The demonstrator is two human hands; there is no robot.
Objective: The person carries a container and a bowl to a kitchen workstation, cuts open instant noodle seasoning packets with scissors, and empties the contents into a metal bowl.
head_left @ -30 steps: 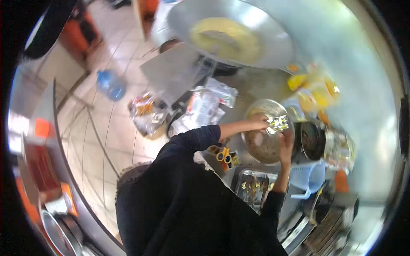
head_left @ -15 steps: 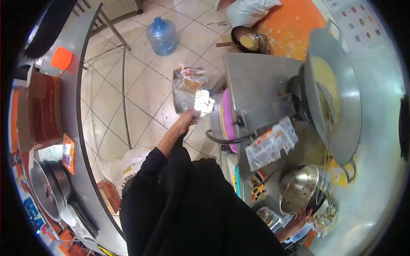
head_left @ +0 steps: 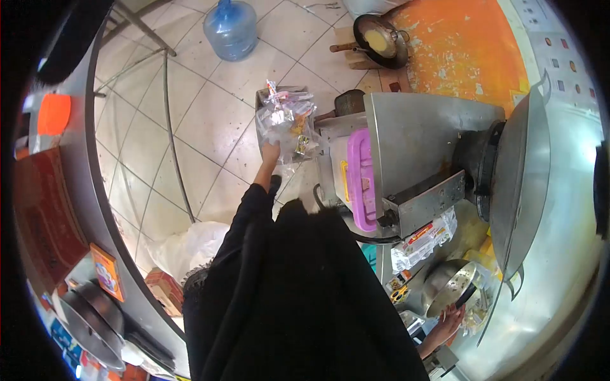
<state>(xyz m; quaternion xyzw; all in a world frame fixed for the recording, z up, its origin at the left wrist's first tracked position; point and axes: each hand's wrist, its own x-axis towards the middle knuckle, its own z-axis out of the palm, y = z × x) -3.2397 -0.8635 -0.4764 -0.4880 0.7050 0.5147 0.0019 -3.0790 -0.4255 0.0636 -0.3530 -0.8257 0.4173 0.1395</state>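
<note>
My left hand (head_left: 271, 152) reaches down to a floor box (head_left: 260, 101) filled with clear plastic and wrappers (head_left: 289, 124). Its fingers are lost against the plastic, and whether they hold anything cannot be made out. At the lower right, my right hand (head_left: 448, 321) has its fingers closed on the near rim of a metal bowl (head_left: 438, 286). The bowl is tilted and has brown residue inside. Yellow-handled scissors (head_left: 399, 294) lie left of the bowl, and white printed packets (head_left: 422, 241) lie above it.
A large wok (head_left: 521, 184) stands on the burner at right, beside a metal panel (head_left: 432, 120). Below the panel's left edge is a purple-lidded container (head_left: 361, 181). A blue water jug (head_left: 230, 32) and a pan (head_left: 381, 41) are farther off. A counter (head_left: 105, 190) runs along the left.
My left hand has gone from the bowl, carrying a shiny wrapper, down to the floor box; the wrapper is no longer distinct in it. My right hand stays by the bowl. The view has swung left.
</note>
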